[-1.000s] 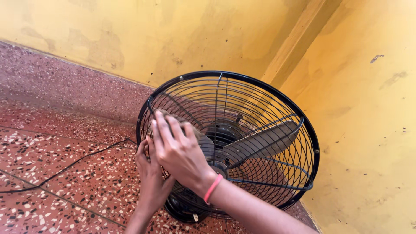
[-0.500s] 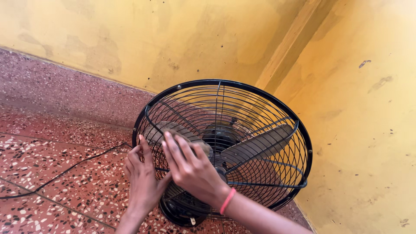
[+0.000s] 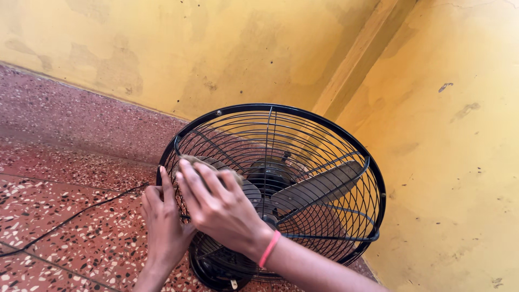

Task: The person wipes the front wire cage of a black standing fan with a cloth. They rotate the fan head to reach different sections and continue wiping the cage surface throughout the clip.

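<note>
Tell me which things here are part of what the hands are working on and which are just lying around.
In use:
- black fan, wire guard and blades
- brownish cloth, under the right hand against the guard
- left hand, touching the guard's rim

Just there:
- black cable on the terrazzo floor
- yellow walls

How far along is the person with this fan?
Done: nothing shows clearly; the black wire guard is on, fan upright on the terrazzo floor. In hand: the right hand presses a brownish cloth on the guard's left side; the left hand steadies the rim. Left: the blades look dusty.
</note>
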